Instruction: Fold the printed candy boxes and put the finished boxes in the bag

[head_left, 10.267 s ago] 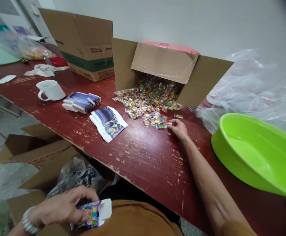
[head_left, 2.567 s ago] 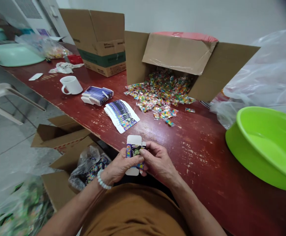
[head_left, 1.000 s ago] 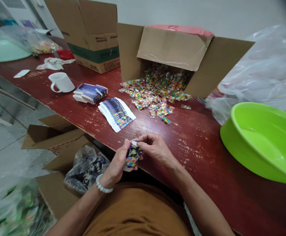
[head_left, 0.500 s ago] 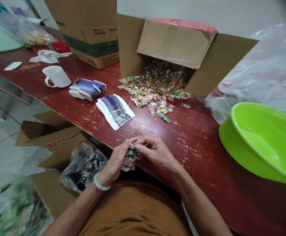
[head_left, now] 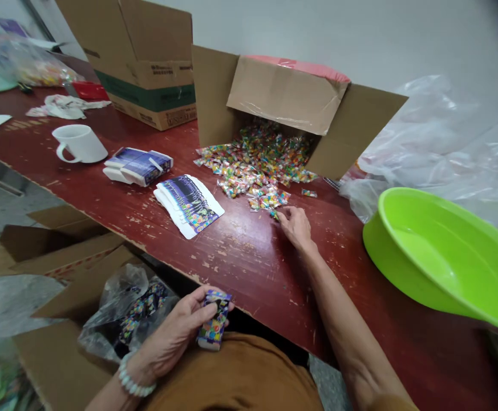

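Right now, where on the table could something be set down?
Bare tabletop shows between the fanned cards and the right arm, and between that arm and the green tub. It is crowded around the candy and open box.

Pale wall (head_left: 360,45), scuffed table (head_left: 252,268), apparently tiled floor (head_left: 0,206)

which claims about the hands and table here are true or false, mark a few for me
1. The left hand holds a small printed box. True.
2. Both hands grip that box. False: the right hand is apart from it, at a wrapped candy.
3. A red basin stands at the right. False: it is a green basin.
4. The white mug stands on the table. True.
5. Wrapped candies spill from an open carton. True.
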